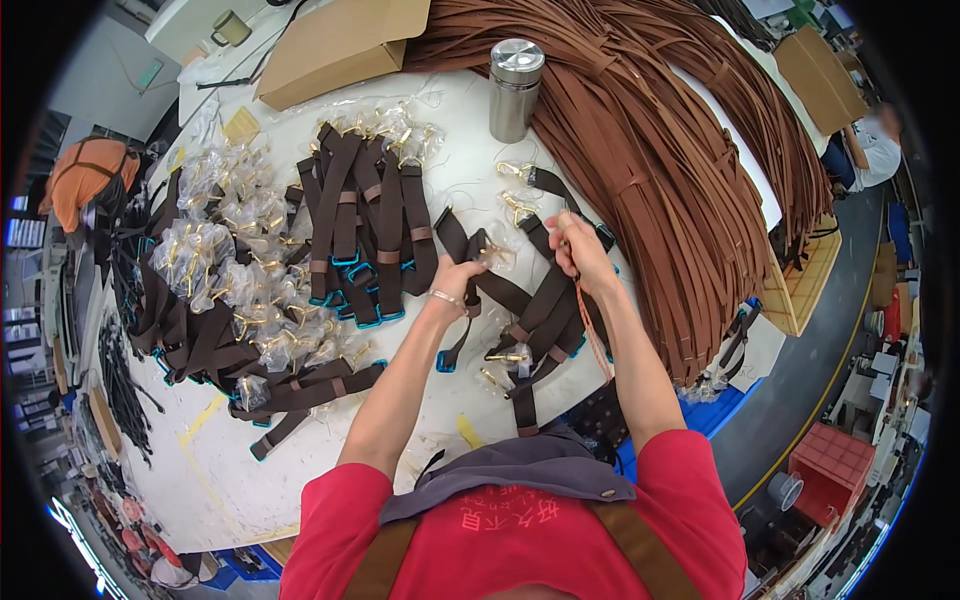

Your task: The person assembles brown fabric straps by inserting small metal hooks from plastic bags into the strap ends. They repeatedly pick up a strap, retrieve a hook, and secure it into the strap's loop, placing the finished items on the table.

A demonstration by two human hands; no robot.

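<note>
My left hand (458, 284) is closed around a dark brown webbing strap (500, 293). A plastic-wrapped metal clasp (496, 255) shows beside its fingers, and a blue buckle (446, 360) hangs below. Just to the right, my right hand (580, 252) is closed. A twisted orange cord (592, 335) runs down from it; whatever else that fist holds is hidden. Between and under my hands lie more dark brown straps (550, 310) with wrapped clasps. Left of my left hand, a bundle of straps (350, 200) with blue buckles rests on the white table (250, 490).
A large pile of plastic-wrapped gold clasps (240, 260) covers the table's left. Long reddish-brown strips (650, 180) heap along the right. A steel flask (516, 95) stands at the back, near an open cardboard box (335, 50). Another person (872, 145) is at far right.
</note>
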